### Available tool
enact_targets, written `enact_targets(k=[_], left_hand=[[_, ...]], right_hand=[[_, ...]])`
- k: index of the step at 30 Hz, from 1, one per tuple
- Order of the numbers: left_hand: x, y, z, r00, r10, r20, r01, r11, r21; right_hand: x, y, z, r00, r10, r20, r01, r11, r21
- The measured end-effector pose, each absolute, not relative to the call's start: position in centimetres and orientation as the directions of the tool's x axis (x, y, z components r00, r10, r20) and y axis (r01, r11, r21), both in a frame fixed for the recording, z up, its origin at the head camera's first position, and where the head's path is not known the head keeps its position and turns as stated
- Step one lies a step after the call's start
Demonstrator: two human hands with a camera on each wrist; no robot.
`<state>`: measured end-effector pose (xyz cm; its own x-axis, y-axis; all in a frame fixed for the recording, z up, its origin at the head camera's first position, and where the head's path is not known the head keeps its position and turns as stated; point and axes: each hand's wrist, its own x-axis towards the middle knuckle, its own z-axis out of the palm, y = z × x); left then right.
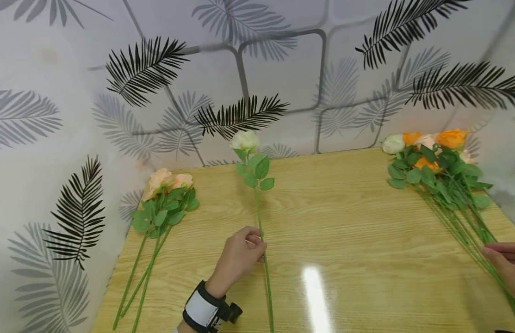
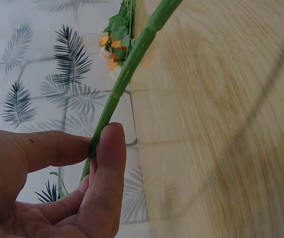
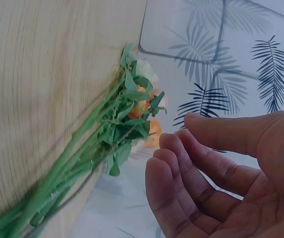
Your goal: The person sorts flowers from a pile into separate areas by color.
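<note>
White rose (image 1: 262,169) in the left hand (image 1: 242,254), held over the middle of the table (image 1: 349,222). Seen from the head, its bloom shows against the leaf-print backdrop (image 1: 282,83) past the far edge; the stem runs down toward the near edge and out of view. Grip on this side narrow: from the left wrist I see thumb and finger pinching the green stem. Black-and-white band (image 1: 201,307) around that wrist.

Right hand (image 1: 507,268) at the right edge, beside the stems of a mixed bunch (image 1: 444,180), orange, white and pale pink, blooms at the far right corner. I read its fingers as loosely bent, holding nothing; whether they touch the stems I cannot tell.

Peach roses (image 1: 163,210) lie along the left edge, blooms by the far left corner.
</note>
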<state>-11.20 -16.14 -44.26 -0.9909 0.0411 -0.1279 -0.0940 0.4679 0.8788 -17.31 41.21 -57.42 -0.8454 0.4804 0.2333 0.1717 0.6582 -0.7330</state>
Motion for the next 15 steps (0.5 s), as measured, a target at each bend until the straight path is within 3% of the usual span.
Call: enact_targets(k=[5,10,15], left_hand=[[-11.3,-16.8,-44.9,-0.991,0.022,-0.136,-0.110,0.463,0.879],[-11.5,-17.4,-45.7,-0.989,-0.009,-0.151,-0.136,0.489,0.862],[-11.9,-17.7,-46.3,-0.986,-0.030,-0.163,-0.154,0.533,0.832]], right_hand=[[-17.1,41.1,-55.9,-0.832,0.539,0.132,0.290,0.624,-0.726],[-16.8,40.5,-53.7,-0.846,0.533,0.007,0.410,0.660,-0.630],[-18.5,41.8,-55.0,-0.828,0.560,0.021,0.443,0.677,-0.588]])
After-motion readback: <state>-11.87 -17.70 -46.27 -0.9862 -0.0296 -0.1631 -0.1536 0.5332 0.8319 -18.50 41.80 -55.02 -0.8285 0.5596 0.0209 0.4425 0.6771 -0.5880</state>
